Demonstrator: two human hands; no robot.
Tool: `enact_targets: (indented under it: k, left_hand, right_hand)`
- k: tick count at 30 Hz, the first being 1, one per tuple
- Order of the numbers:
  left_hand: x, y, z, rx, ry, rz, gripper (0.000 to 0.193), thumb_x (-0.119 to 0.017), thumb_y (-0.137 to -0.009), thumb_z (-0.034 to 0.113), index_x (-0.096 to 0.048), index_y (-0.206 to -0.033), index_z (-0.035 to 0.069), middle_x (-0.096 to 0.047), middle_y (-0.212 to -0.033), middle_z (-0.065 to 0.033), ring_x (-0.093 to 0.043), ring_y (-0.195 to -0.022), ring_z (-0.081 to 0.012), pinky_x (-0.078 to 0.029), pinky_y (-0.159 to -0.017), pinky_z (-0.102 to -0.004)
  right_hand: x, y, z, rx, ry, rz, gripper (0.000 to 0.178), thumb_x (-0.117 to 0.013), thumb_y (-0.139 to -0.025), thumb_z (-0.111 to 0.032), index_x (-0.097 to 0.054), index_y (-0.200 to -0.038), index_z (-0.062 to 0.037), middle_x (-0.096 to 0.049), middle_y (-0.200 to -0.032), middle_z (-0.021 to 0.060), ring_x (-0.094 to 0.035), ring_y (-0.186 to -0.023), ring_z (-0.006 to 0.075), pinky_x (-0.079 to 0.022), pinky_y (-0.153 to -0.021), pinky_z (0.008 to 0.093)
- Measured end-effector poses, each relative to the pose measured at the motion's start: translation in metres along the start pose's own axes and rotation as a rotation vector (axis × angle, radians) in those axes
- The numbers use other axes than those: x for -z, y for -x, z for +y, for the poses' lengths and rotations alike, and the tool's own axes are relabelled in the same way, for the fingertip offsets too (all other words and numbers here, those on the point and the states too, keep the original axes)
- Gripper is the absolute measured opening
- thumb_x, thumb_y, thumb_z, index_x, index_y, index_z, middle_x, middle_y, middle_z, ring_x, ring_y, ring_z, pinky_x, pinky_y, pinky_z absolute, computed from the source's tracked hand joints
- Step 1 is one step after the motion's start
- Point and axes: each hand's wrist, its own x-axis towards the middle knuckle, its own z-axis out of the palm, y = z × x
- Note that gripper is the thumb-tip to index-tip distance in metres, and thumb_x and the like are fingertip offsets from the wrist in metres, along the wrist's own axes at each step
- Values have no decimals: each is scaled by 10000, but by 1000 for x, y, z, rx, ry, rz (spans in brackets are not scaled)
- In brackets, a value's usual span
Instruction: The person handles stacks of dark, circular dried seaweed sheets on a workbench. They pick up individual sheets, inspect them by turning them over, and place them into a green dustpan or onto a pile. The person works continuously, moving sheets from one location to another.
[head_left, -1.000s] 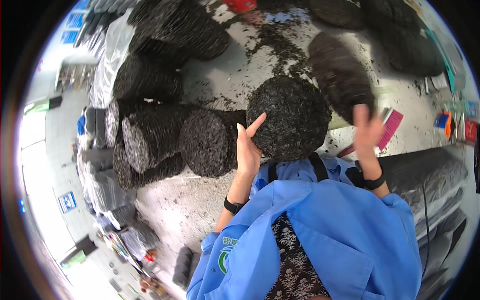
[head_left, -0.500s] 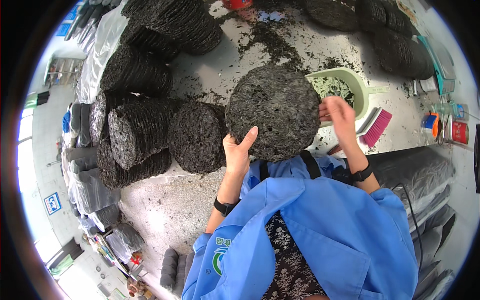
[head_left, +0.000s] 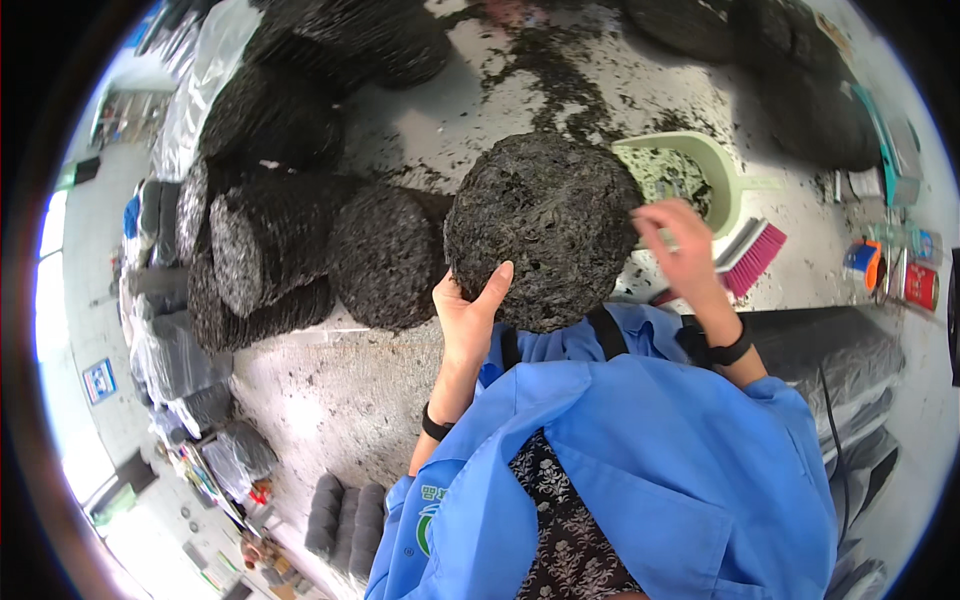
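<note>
A round, dark disc of dried seaweed (head_left: pixel 545 220), rough on its face, is held over the table's near edge. My left hand (head_left: pixel 470 312) grips its lower left rim, with the thumb on the upper face and the other fingers hidden behind. At the disc's right rim is my right hand (head_left: pixel 680 240), its fingers bent in a pinch. Whatever may be between those fingertips is too small to make out. Just beyond that hand sits a pale green dustpan (head_left: pixel 722 170) with dark scraps in it.
Stacks of seaweed discs (head_left: pixel 285 235) stand at the left, with a nearer stack (head_left: pixel 385 258) beside the held disc. More stacks (head_left: pixel 810 100) lie at the far right. A pink-bristled brush (head_left: pixel 755 258) rests by the dustpan. Loose scraps (head_left: pixel 550 80) cover the far table.
The disc's visible face is now darker and more uneven. My right hand's fingers have drawn into a pinch at its rim. My left hand keeps its hold.
</note>
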Motion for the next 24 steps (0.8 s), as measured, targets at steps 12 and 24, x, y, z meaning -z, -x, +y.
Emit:
enact_targets:
  k: [12,24]
  left_hand:
    - [-39,5,-2,-140,-328,-91,244,-672,-799,19,-606,-1025,-41,-603,-1004,-56,-561,-843,-93,-479,-739,-249]
    - [-40,10,3,40,-239,182,248,-717,-788,75,-635,-993,-38,-655,-931,-45,-578,-805,-106,-465,-761,-249]
  right_hand:
    - [-36,-11,-40,284,266,-94,138,-639,-706,-52,-573,-827,-48,-488,-710,54,-567,-650,224,-486,-553,323]
    - [-4,-4,93,-730,-667,24,91,-577,-842,-78,-614,-828,5,-574,-702,24,-543,-539,89,-437,-513,230]
